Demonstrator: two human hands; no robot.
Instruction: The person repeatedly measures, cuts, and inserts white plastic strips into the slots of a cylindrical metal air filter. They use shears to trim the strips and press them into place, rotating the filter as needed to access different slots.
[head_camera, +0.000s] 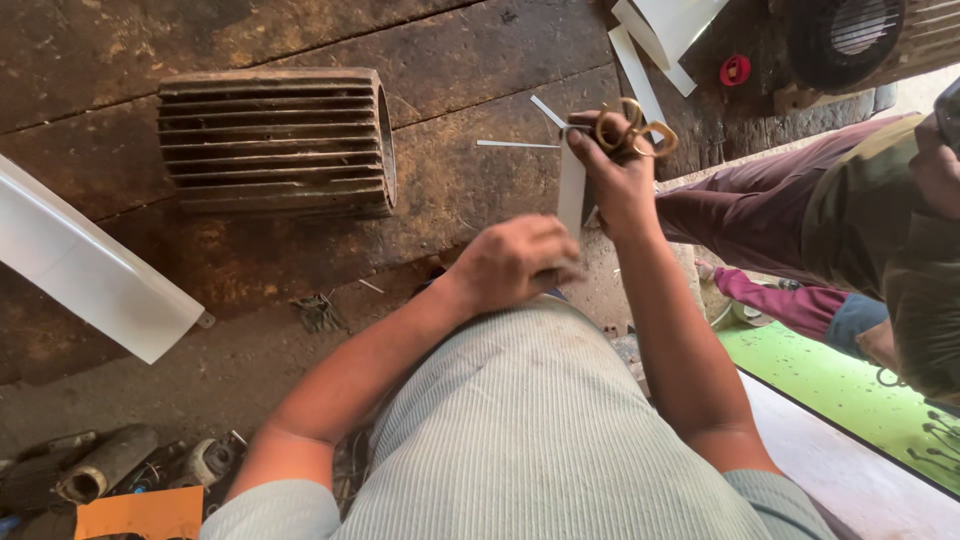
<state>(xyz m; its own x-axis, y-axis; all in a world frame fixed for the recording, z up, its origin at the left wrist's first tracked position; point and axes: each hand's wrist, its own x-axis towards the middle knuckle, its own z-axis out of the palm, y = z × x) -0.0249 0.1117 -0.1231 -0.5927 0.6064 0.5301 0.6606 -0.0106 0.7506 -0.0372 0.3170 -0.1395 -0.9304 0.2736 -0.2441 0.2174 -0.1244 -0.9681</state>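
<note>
My right hand (612, 175) grips a pair of scissors with brass-coloured handles (632, 132), fingers through the loops, held over the worn wooden bench. My left hand (515, 258) is closed on the lower end of a narrow white strip (572, 190) that stands upright between the two hands. The scissor blades are hidden behind my right hand and the strip. A thin cut sliver (517, 145) lies on the bench just left of the scissors.
A rusty ribbed motor housing (275, 140) lies on the wooden bench (470, 60). A long white sheet (90, 270) juts in at left, more white sheets (660, 30) at top. Another person (880, 210) crouches at right. Tools (110, 465) lie bottom left.
</note>
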